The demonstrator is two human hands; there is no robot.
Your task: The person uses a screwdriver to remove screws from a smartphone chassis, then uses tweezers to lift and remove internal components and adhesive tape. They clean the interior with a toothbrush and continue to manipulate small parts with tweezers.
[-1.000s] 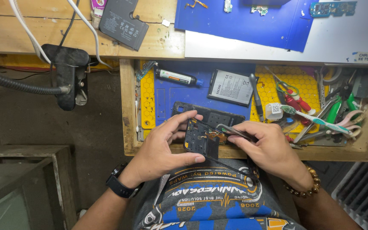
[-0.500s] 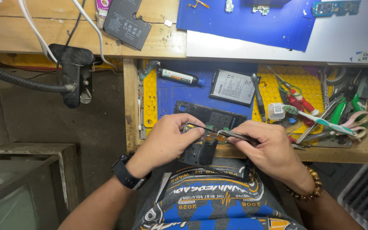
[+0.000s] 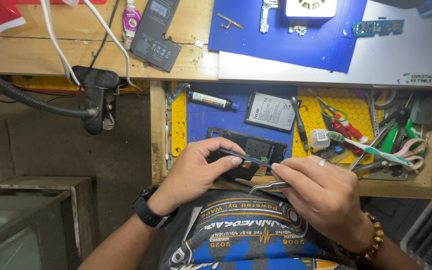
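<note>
Closest to the camera, the left hand wears a black watch on its wrist. Its thumb and fingers pinch one end of a thin dark strip. The right hand has a bead bracelet on its wrist and a ring on one finger. It pinches the other end of the strip with its fingertips, and it also grips silver tweezers that poke out to the left under the fingers.

The strip sits in the air between the two hands, just above an open black phone. The phone lies on a blue mat in a wooden drawer.

A bit farther back in the drawer are a small glue tube, a flat battery and a black screwdriver. To the right lie a toothbrush, red cutters and more tools in a pile.

Farthest away, on the counter, there are a big black battery, white cables and a blue mat with small phone parts.
</note>
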